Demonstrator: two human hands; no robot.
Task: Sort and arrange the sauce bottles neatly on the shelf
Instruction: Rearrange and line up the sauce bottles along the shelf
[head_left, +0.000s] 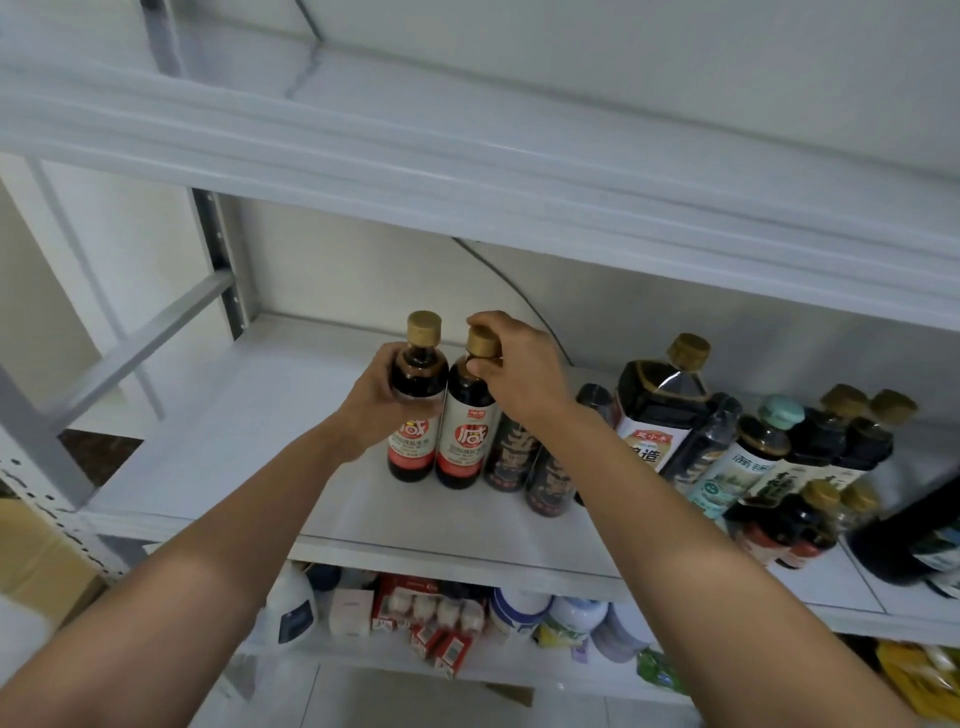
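**Shelf sort: 2 bottles paired, most of the stock unsorted**

The left hand (371, 402) has its grip clamped around the shoulder of a red-label bottle (413, 415), which stands upright on the middle shelf (234, 441). The right hand (519, 364) has its grip closed on the gold cap of the matching second bottle (467, 421), which stands touching the first at its 3 o'clock side.

Done so far, by my reading: these 2 matching bottles sit side by side with labels facing out, and 2 dark-label bottles (524, 457) stand just beside them at 3 o'clock, partly hidden by the right forearm.

Left to do: the cluster (769, 447) further toward 3 o'clock is crowded and mixed, with several bottles leaning, including a large black-label jug (660, 410). The shelf at 9 o'clock of the pair is bare. I judge the task to be at an early stage.
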